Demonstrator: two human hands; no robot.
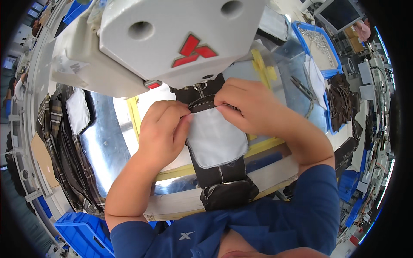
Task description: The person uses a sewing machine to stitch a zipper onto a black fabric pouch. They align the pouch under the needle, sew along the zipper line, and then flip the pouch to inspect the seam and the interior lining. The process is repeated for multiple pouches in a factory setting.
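A black zippered fabric piece [203,103] lies under the head of a white sewing machine [129,47]. My left hand [161,131] is closed in a pinch on its left edge, beside one end of the zipper. On the other side my right hand [254,105] pinches the right edge, fingers pressed together. Between and below my hands a white lining panel [217,139] lies flat over the black fabric. Further down, a black zippered pouch [228,193] hangs over the table's near edge. The machine head hides the far end of the strip.
Dark and plaid fabric pieces [64,146] are stacked at left, with a white panel [78,111] on top. At right are tweezers or snips [303,88], a blue tray [320,47] of metal parts and brown pieces [342,101]. A blue crate [81,232] stands below left.
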